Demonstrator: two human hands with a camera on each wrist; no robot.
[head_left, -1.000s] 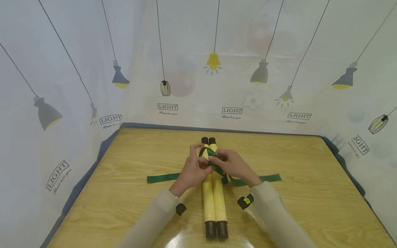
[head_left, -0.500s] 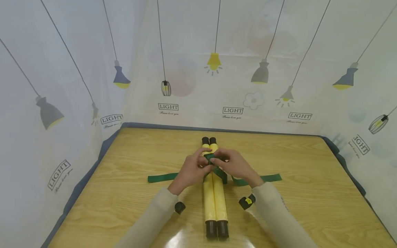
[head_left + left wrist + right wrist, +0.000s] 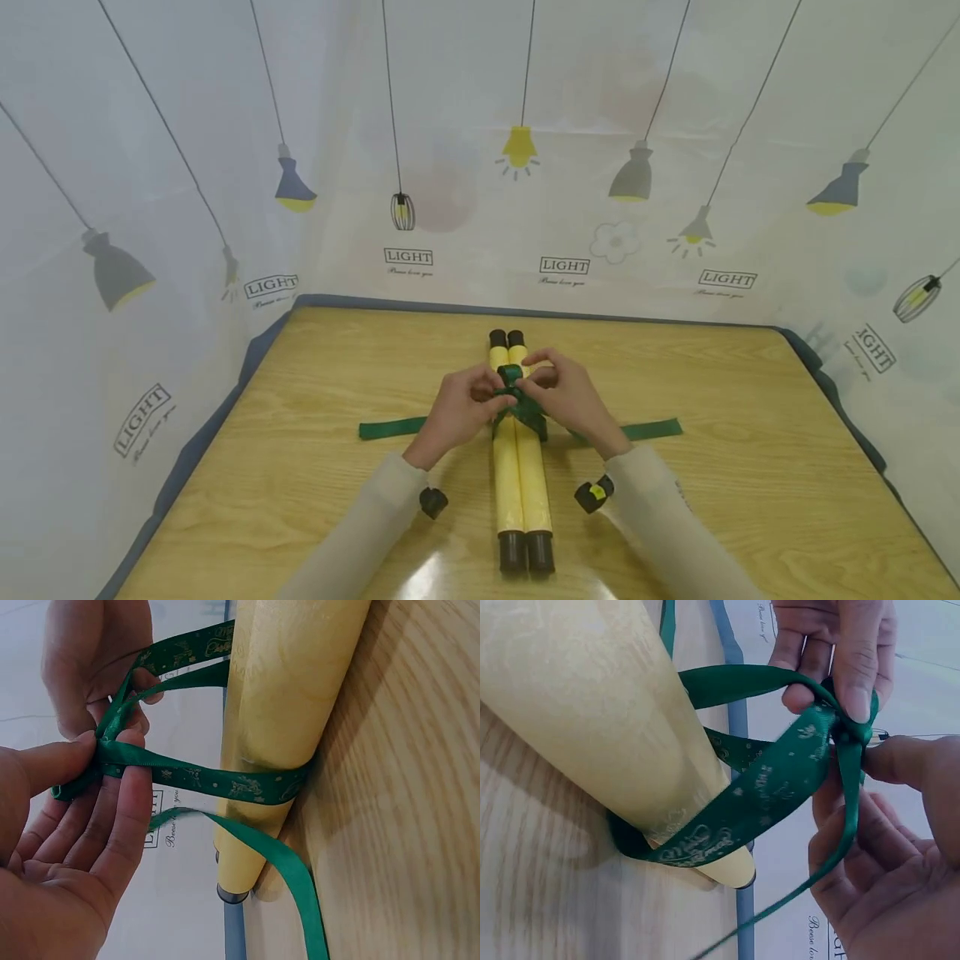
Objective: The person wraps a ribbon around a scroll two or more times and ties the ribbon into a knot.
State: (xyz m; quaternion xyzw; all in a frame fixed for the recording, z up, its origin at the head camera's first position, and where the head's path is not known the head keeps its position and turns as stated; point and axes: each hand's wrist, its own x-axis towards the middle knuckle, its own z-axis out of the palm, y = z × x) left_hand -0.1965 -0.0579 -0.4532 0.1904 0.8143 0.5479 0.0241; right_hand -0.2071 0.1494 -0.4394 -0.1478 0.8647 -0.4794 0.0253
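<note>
Two yellow rolls with dark end caps, a left roll (image 3: 507,475) and a right roll (image 3: 533,483), lie side by side lengthwise on the table. A green ribbon (image 3: 772,787) with a pale printed pattern passes around them and is crossed above them. My left hand (image 3: 461,408) pinches the ribbon between thumb and fingers, at a gathered spot in the left wrist view. Opposite it, my right hand (image 3: 570,396) pinches the same gathered part, thumb against fingers. A loop of ribbon (image 3: 511,373) stands just beyond the fingertips. Fingers partly hide the crossing.
The ribbon's left tail (image 3: 392,428) and right tail (image 3: 652,430) stretch sideways over the wooden table (image 3: 300,500). Dark wrist devices sit below each sleeve, including a right one (image 3: 594,494) with a yellow mark. A printed curtain (image 3: 480,225) encloses the table's back and sides.
The left index finger has come down from its raised position, and the ribbon loop has shrunk and shifted. Both hands now pinch the ribbon close together, with the right index finger lifted slightly.
</note>
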